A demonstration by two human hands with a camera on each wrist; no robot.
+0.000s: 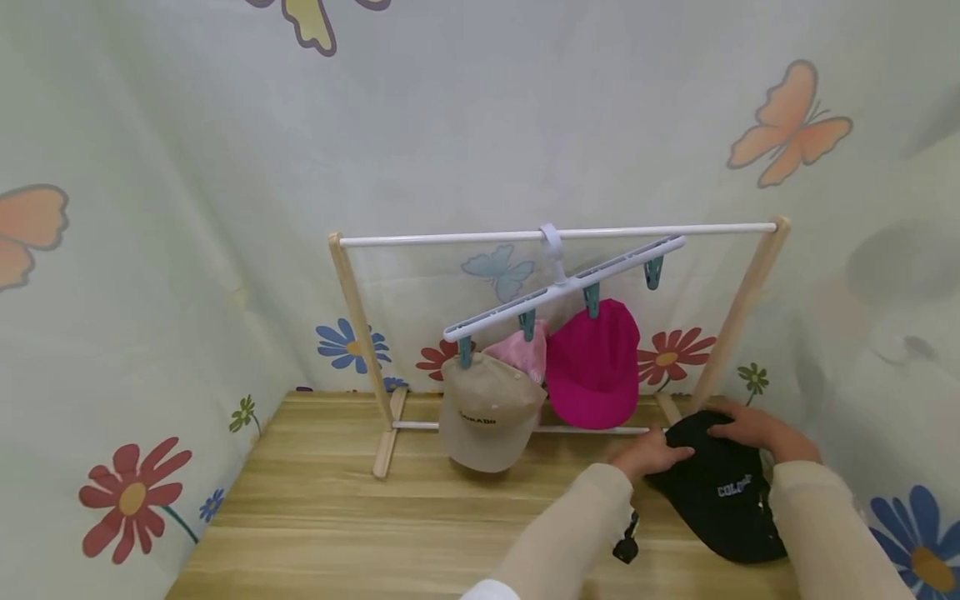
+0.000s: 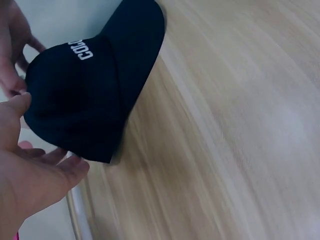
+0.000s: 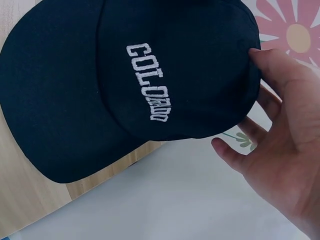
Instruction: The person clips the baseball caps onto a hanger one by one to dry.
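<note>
Both hands hold a black baseball cap (image 1: 716, 483) with white COLORADO lettering, at the right end of the wooden tabletop. Its brim points down toward the near side. My left hand (image 1: 648, 456) grips the cap's left edge, thumb (image 2: 20, 102) on the crown and the other fingers along the lower edge. On the far side my right hand (image 1: 761, 432) pinches the crown's back, its thumb (image 3: 267, 60) on top and other fingers partly hidden behind the cloth.
A wooden rack with a white rail (image 1: 450, 239) carries a tilted white hanger (image 1: 510, 314) with teal clips. A beige cap (image 1: 487, 412) and a magenta cap (image 1: 592, 367) hang there, a pink one (image 1: 525, 354) behind. The rightmost clip (image 1: 653, 272) holds nothing. A patterned curtain (image 1: 187, 100) surrounds the table (image 1: 337, 517).
</note>
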